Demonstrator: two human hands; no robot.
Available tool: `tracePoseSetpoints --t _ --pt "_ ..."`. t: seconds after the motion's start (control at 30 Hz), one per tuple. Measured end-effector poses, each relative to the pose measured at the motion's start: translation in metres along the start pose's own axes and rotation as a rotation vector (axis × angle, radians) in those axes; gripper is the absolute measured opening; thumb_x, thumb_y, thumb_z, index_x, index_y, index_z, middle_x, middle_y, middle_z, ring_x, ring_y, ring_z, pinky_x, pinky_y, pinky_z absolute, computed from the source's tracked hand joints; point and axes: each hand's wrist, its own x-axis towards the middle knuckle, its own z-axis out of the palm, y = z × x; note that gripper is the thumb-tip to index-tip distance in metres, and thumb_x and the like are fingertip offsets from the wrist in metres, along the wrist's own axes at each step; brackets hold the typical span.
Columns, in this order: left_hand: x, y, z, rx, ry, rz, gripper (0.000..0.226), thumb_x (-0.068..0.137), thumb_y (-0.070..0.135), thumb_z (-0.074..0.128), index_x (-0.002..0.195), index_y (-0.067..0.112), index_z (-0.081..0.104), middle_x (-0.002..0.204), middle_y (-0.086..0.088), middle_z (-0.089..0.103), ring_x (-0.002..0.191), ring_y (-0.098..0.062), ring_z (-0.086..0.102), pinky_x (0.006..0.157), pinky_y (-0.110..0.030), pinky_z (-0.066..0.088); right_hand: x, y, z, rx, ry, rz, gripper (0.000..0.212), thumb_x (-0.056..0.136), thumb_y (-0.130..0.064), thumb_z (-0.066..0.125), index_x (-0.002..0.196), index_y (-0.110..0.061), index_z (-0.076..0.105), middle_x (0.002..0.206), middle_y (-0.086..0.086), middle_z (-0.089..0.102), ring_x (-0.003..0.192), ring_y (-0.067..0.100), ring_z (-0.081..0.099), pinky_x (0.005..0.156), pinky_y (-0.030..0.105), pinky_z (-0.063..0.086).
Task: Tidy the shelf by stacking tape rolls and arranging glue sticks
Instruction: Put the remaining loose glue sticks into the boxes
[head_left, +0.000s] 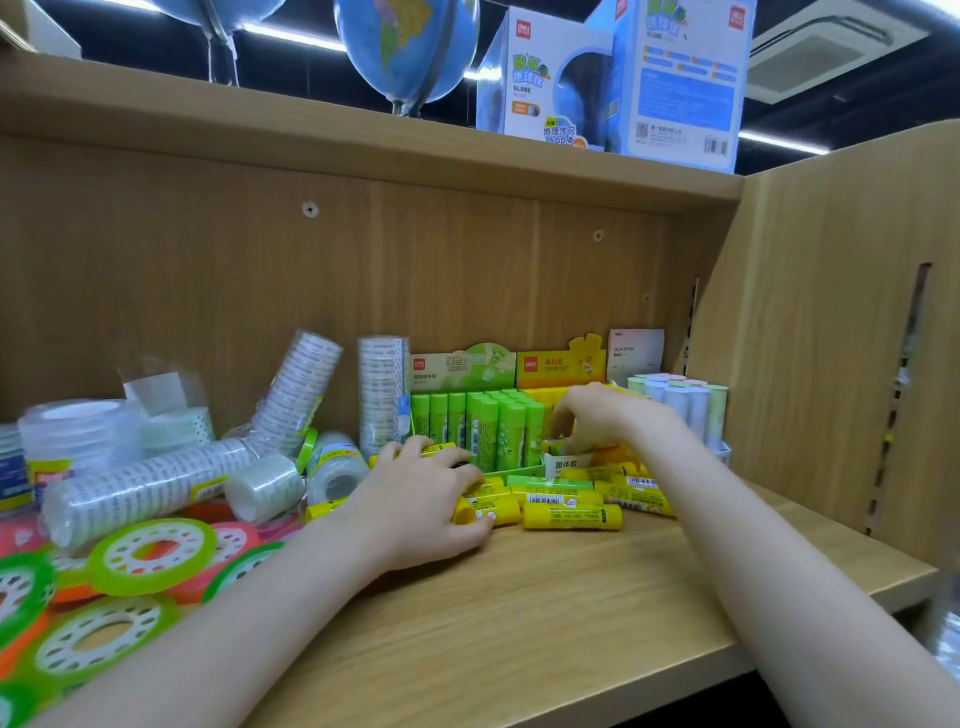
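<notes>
Wooden shelf (545, 597): loose yellow glue sticks (571, 515) lie flat, long axes left-right, between both hands, nearest the left hand (421, 499) curled on one end-on; right hand (597, 415) pinches inside the yellow display box (563, 460), contents hidden.

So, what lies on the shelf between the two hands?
In the head view, loose yellow glue sticks lie flat between the left hand and right hand, before the upright green glue sticks.

Bare shelf (519, 613) is lying open in front; tape rolls (150, 556) are crowding the left, loose glue sticks (571, 516) probably blocking the boxes (511, 470) behind
</notes>
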Motion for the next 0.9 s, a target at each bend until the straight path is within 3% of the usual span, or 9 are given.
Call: tracePoseSetpoints --t 0.1,0.23,0.4,0.57,0.7,0.8,0.9 --pt "0.000 -0.001 0.000 0.000 -0.004 -0.001 0.074 0.074 0.067 0.019 0.137 0.034 0.037 0.148 0.015 0.030 0.134 -0.024 0.024 0.108 -0.037 0.022 0.011 -0.008 0.002 -0.092 0.023 0.002 0.028 0.083 -0.014 0.065 0.110 -0.011 0.059 0.113 0.009 0.057 0.096 0.028 0.058 0.072 0.033 0.049" --pt "0.001 -0.002 0.002 -0.005 0.006 0.002 0.077 0.069 0.066 0.017 0.137 0.035 0.037 0.146 0.016 0.031 0.135 -0.023 0.024 0.108 -0.037 0.022 0.018 -0.004 0.008 -0.009 0.248 -0.035 0.011 0.085 -0.005 0.059 0.094 -0.004 0.065 0.101 0.013 0.063 0.090 0.029 0.060 0.074 0.035 0.051" --pt "0.001 -0.003 0.002 -0.004 -0.006 0.003 0.082 0.065 0.071 0.014 0.136 0.037 0.038 0.146 0.018 0.031 0.134 -0.023 0.024 0.107 -0.036 0.023 0.005 0.006 -0.005 0.351 0.489 -0.091 0.009 0.086 -0.022 0.064 0.087 -0.012 0.065 0.088 0.001 0.063 0.081 0.014 0.056 0.072 0.024 0.042" --pt "-0.001 0.000 -0.003 0.077 0.030 -0.015 0.060 0.085 0.066 0.033 0.134 0.032 0.043 0.150 0.010 0.029 0.132 -0.023 0.032 0.106 -0.035 0.026 -0.006 -0.012 -0.018 0.736 0.784 -0.182 0.013 0.079 -0.011 0.066 0.088 -0.012 0.056 0.073 -0.004 0.055 0.062 0.005 0.049 0.061 0.017 0.042" --pt "-0.004 -0.004 -0.007 0.150 0.041 -0.117 0.075 0.078 0.076 0.022 0.133 0.031 0.045 0.152 0.003 0.026 0.130 -0.025 0.036 0.104 -0.039 0.026 -0.009 -0.023 -0.018 0.757 0.866 -0.262 0.013 0.078 -0.005 0.063 0.087 -0.014 0.061 0.076 -0.004 0.052 0.053 0.000 0.049 0.056 0.009 0.040" --pt "-0.006 -0.006 -0.007 0.151 0.039 -0.135 0.068 0.084 0.072 0.029 0.135 0.030 0.043 0.154 0.001 0.021 0.131 -0.025 0.033 0.103 -0.038 0.026 -0.010 -0.039 -0.017 0.813 0.807 -0.362 0.011 0.082 -0.006 0.065 0.085 -0.016 0.067 0.090 -0.006 0.056 0.066 -0.001 0.062 0.062 0.010 0.047" --pt "-0.005 -0.006 -0.006 0.157 0.041 -0.154 0.076 0.079 0.078 0.023 0.134 0.030 0.044 0.153 -0.001 0.023 0.130 -0.026 0.035 0.101 -0.038 0.027 -0.007 -0.056 -0.010 0.825 0.742 -0.451 0.013 0.081 -0.007 0.067 0.086 -0.019 0.066 0.093 -0.004 0.061 0.072 0.002 0.065 0.065 0.011 0.049"
